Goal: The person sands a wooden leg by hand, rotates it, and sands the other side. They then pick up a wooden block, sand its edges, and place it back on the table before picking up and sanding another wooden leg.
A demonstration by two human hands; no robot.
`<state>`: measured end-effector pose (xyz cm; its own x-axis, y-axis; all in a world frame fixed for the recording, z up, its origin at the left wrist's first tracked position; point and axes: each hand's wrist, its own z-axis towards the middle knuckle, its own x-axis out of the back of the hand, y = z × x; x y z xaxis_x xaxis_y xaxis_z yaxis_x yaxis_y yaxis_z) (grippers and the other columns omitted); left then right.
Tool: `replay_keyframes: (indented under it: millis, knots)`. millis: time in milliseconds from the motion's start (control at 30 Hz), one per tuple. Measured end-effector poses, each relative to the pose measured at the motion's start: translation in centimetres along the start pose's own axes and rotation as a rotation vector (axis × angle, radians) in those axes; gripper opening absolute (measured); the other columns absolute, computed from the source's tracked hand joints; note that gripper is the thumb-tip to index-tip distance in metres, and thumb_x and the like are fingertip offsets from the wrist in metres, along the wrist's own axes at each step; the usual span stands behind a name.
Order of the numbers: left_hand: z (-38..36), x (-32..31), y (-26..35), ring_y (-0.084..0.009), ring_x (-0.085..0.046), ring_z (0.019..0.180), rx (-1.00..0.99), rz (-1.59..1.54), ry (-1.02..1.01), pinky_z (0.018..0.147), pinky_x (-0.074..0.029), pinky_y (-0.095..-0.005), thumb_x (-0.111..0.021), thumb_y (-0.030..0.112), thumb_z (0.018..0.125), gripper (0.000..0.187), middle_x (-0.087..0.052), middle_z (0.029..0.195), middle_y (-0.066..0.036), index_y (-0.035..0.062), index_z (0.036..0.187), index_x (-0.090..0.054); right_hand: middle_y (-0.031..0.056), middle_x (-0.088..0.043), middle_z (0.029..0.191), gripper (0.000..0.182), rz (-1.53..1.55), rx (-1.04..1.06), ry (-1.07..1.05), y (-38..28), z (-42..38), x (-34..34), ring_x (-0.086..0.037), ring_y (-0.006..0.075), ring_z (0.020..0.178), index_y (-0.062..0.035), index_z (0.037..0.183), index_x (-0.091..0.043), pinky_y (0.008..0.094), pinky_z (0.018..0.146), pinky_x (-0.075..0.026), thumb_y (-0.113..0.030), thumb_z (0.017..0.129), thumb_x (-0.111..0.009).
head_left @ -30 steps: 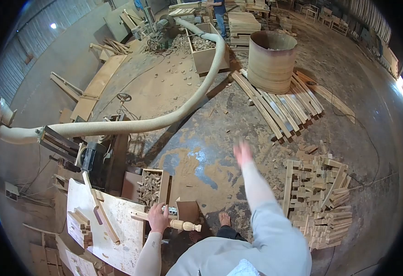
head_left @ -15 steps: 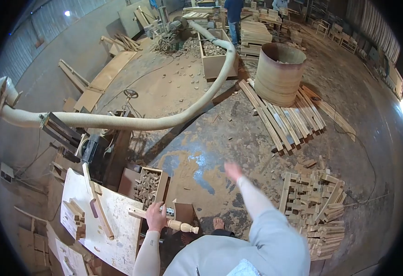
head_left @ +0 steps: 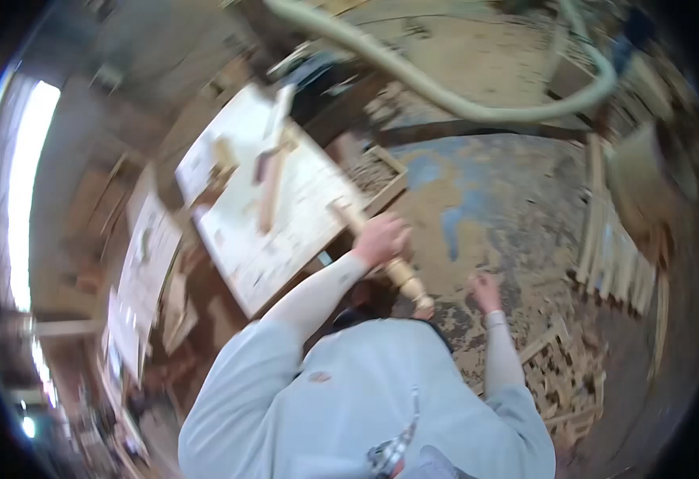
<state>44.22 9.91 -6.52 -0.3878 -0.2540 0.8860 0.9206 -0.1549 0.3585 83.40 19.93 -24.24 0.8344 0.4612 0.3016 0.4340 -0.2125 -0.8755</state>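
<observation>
My left hand [head_left: 381,239] is closed around a turned wooden leg [head_left: 404,278]. The leg's square end reaches over the corner of the white worktable [head_left: 230,267], and its rounded end points toward my body. Out over the floor, my right hand [head_left: 485,292] hangs apart from the leg; blur hides how its fingers are set. On the worktable lie a long wooden strip [head_left: 270,195] and a few small wooden pieces [head_left: 222,164].
Beyond the table stands a box of wood offcuts [head_left: 375,172]. A thick pale hose [head_left: 445,97] curves overhead of the floor. At the right are a drum [head_left: 645,172], long boards [head_left: 611,247] and a pile of wood pieces [head_left: 565,367]. A second white board [head_left: 146,255] is at the left.
The view has swung left, so the worktable now sits nearer the middle. My left hand still holds the leg. My right hand has drawn in closer to my body.
</observation>
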Motion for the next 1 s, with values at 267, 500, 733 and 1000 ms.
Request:
replay_keyframes:
  millis: [267,500,733,1000]
  knots:
    - [-3.7,8.6,-3.2,-0.0377,-0.07,0.117,0.14,-0.257,0.321,0.103,-0.057,-0.0469,-0.075,0.025,0.104,0.029,-0.073,0.122,-0.018,0.0048,0.124,-0.076,0.0092,-0.076,0.125,0.048,0.027,0.19,-0.135,-20.6,-5.5,-8.1,-0.071,0.016,0.109,0.0036,0.147,-0.065,0.0322,0.098,-0.057,-0.03,0.114,-0.07]
    - [-10.4,19.5,-23.2,-0.0463,-0.063,0.133,0.511,0.194,0.631,0.114,-0.052,-0.051,-0.071,0.025,0.105,0.036,-0.071,0.135,-0.025,0.0025,0.133,-0.07,0.0245,-0.073,0.137,0.06,-0.415,0.411,-0.164,-27.8,-9.9,-19.2,-0.072,0.0408,0.123,0.0002,0.152,-0.061,0.0457,0.103,-0.057,-0.037,0.107,-0.073]
    - [-11.7,23.6,-37.1,-0.0462,-0.05,0.15,0.666,0.776,0.288,0.132,-0.027,-0.0589,-0.069,0.041,0.105,0.059,-0.066,0.146,-0.031,-0.0055,0.141,-0.064,0.0259,-0.073,0.137,0.062,-0.714,0.429,0.095,-28.2,-10.2,-22.2,-0.073,0.0458,0.12,-0.0022,0.154,-0.06,0.052,0.101,-0.058,-0.043,0.108,-0.07]
    - [-13.7,22.4,-34.4,-0.0424,-0.05,0.152,0.619,0.778,0.189,0.135,-0.023,-0.0593,-0.067,0.051,0.107,0.071,-0.07,0.142,-0.029,-0.0031,0.152,-0.06,0.0245,-0.075,0.132,0.06,-0.732,0.394,0.143,-28.6,-10.3,-23.1,-0.074,0.0471,0.115,-0.0036,0.148,-0.064,0.0529,0.096,-0.059,-0.046,0.106,-0.072]
